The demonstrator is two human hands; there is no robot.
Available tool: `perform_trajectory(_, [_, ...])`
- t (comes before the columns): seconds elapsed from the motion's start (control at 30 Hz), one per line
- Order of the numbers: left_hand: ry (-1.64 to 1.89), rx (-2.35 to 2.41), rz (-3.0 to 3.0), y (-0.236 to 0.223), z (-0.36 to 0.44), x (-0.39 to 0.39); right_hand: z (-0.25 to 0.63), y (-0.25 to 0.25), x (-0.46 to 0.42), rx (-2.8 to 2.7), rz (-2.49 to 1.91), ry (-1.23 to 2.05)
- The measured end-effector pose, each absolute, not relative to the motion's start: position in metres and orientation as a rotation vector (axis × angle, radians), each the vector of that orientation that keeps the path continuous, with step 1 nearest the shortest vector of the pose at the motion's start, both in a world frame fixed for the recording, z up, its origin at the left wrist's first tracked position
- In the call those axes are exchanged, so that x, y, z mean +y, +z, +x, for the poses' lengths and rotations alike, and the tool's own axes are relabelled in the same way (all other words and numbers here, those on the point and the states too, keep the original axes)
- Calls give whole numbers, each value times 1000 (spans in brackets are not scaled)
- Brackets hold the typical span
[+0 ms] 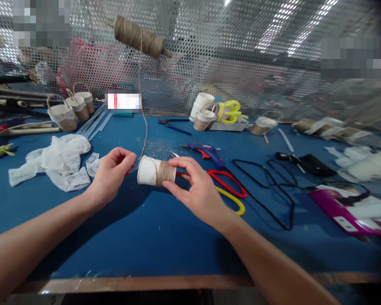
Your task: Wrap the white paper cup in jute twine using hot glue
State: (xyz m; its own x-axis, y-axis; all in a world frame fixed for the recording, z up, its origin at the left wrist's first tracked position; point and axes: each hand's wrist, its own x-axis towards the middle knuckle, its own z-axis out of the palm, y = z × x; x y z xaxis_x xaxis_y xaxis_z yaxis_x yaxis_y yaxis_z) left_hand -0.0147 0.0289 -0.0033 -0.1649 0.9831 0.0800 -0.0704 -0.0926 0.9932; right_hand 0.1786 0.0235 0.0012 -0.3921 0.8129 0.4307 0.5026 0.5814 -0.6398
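Note:
A white paper cup [147, 171], its base end wound with brown jute twine [166, 173], lies sideways above the table. My right hand [197, 186] is closed around the wound end, thumb below and fingers above. Beside the cup's open rim, my left hand [116, 173] is closed with thumb and fingertips pinched together; what they hold, if anything, is hidden. From a twine spool [138, 37] at the back, a strand runs down to the cup near its rim. Scissors [230, 186] with red and yellow handles lie partly beneath my right hand.
A blue glue gun [206, 151] lies behind my right hand, its black cord [266, 203] looping rightward. White lace [62, 161] is heaped at left. Finished twine-handled cups [63, 117] stand behind it. Pliers [174, 125] lie at the back; a purple power strip [343, 212] is at right.

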Motion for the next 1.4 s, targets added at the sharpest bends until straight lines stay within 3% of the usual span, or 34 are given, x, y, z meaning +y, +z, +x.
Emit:
perform_trajectory(0.2, [1465, 1293, 1301, -4, -16, 28, 178, 1, 25, -2022, -1100, 567])
perform_trajectory(0.4, [1242, 1275, 1422, -4, -13, 24, 178, 0, 27, -1884, -1173, 695])
perform_trajectory(0.73, [1009, 977, 985, -9, -4, 18, 172, -3, 20, -2045, -1093, 768])
perform_trajectory(0.83, [1007, 996, 975, -10, -3, 18, 186, 14, 36, -1981, -1254, 665])
perform_trajectory(1.0, [969, 1019, 1027, -11, -3, 16, 233, 39, 87, -1909, -1953, 201])
perform_trajectory(1.23, [975, 1041, 1049, -13, -3, 16, 260, 7, 128, -1892, -2124, 303])
perform_trajectory(1.4, [1004, 1082, 1085, -14, -2, 16, 252, 22, 108, -1767, -2022, 434])
